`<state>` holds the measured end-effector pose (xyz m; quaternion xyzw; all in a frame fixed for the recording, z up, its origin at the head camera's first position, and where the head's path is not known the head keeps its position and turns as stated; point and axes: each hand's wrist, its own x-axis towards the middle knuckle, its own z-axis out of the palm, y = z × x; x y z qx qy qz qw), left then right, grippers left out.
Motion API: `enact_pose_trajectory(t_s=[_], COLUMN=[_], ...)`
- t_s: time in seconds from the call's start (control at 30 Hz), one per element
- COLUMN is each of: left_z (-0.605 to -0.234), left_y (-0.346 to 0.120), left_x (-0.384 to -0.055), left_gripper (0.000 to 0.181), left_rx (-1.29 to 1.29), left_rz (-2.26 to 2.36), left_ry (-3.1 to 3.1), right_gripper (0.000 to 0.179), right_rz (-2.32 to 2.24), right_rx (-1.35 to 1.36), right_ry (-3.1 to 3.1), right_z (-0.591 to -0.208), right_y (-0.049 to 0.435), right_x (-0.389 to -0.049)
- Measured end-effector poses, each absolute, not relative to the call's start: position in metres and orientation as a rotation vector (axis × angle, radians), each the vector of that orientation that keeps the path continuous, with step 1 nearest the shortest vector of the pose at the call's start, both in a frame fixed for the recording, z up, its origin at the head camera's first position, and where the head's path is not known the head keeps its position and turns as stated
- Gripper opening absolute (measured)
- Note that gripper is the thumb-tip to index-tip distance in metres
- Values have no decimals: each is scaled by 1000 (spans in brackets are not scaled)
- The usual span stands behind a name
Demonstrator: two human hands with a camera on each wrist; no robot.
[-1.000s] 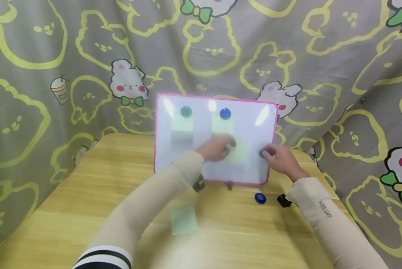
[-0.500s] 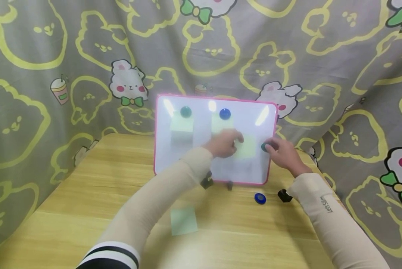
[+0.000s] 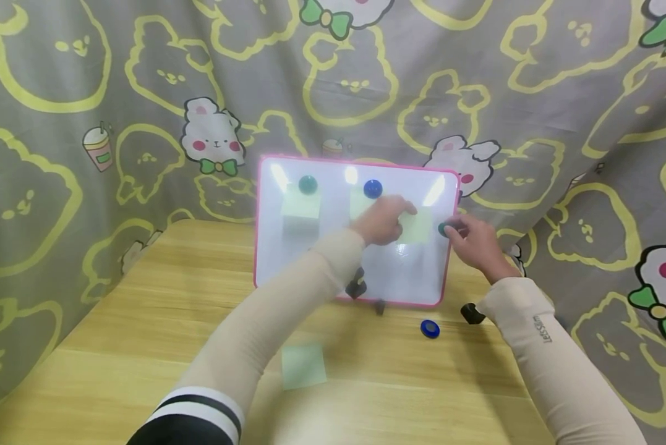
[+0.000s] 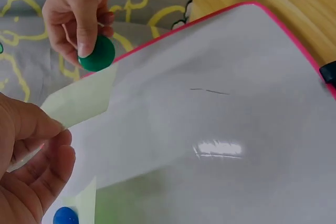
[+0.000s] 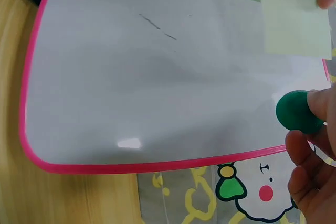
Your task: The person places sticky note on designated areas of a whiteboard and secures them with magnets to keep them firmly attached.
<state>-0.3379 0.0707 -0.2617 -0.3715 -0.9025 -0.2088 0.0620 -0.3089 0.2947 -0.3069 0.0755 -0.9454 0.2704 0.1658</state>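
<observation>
My left hand [image 3: 381,221] pinches a pale yellow-green sticky note [image 4: 84,98] by its edge between thumb and finger, in front of the whiteboard [image 3: 360,278]. In my right hand [image 3: 474,241] is a round green magnet [image 5: 298,111], pinched near the board's right edge. To the left on the board, one note [image 3: 302,204] hangs under a green magnet [image 3: 308,185]. Beside it, a blue magnet [image 3: 373,188] holds another note [image 3: 362,204], partly hidden by my left hand.
The pink-framed board stands tilted on the wooden table [image 3: 143,321] before a patterned curtain [image 3: 277,74]. A blue magnet [image 3: 430,329] lies right of centre on the tabletop. Nearer the front rests another sticky note [image 3: 303,366]. A small black stand [image 3: 380,306] is at the board's foot.
My left hand has carried the sticky note up and to the right across the board. The right hand has risen slightly along the right edge, still pinching the green magnet.
</observation>
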Motion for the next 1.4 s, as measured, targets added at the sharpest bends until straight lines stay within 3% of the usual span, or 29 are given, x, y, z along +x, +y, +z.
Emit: enact_pose_trajectory(t_s=[0.37,1.2,1.4], left_z=[-259,-261,-265], left_y=[83,95,100], left_x=[-350,-365,-368], left_gripper=[27,46,55], left_rx=[-1062,-953,-941], left_rz=[-701,-675,-593], left_ry=[-2723,-2769,-2794], right_gripper=[38,43,32], right_rz=[838,871,847], right_rx=[176,158,209], right_ry=[-2593,-2533,-2535], right_z=[-297,-276,-267], right_y=[300,293,285], right_x=[-313,-325,-333])
